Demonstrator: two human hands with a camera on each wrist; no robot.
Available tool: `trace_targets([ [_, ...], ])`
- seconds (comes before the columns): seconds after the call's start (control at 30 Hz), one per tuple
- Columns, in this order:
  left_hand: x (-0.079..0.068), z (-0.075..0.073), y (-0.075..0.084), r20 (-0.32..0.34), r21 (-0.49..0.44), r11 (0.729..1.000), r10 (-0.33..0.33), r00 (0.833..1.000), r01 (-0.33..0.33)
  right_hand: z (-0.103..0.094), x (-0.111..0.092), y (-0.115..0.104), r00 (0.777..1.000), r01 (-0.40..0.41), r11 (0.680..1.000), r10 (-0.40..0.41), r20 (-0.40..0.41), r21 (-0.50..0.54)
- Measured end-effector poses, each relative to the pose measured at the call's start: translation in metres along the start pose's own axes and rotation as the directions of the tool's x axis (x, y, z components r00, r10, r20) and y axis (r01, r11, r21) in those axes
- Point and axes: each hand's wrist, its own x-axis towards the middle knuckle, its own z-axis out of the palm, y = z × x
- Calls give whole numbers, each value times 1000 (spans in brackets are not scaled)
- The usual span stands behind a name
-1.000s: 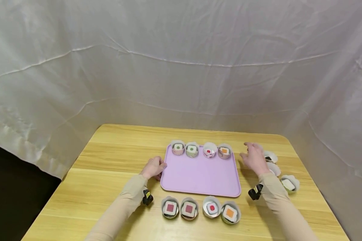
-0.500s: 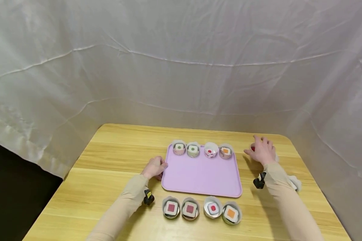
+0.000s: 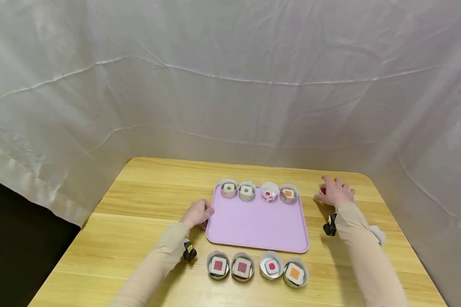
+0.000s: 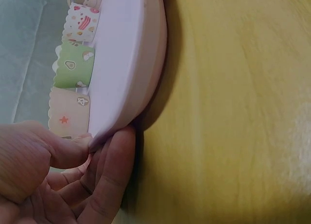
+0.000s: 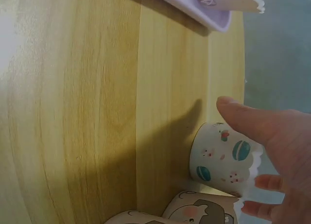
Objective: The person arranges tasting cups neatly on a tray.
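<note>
At the left edge of the lilac tray, my left hand pinches the rim. In the left wrist view, the thumb lies on top of the rim and the curled fingers sit beneath it. My right hand is at the back right of the table, fingers spread over a group of paper baking cups. In the right wrist view, its thumb and fingers straddle the rim of a white cup with a macaron print. A red-topped piece shows beside the thumb. The hand hides most of that group.
Several paper cups holding square sushi-like pieces line the tray's back edge, including a green avocado-print cup. Another row, including an orange-topped piece, stands in front of the tray. A further cup is partly behind the right sleeve. A grey curtain borders the table.
My right hand has moved right and slightly back, from beside the cup group to over it, its fingers spreading. My left hand has stayed on the tray's rim.
</note>
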Motion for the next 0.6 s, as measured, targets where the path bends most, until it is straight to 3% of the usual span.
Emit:
trace_targets([
  [0.6,0,0,0,4,-10,1000,12,1000,-12,7,13,9,995,-12,1000,10,96,25],
])
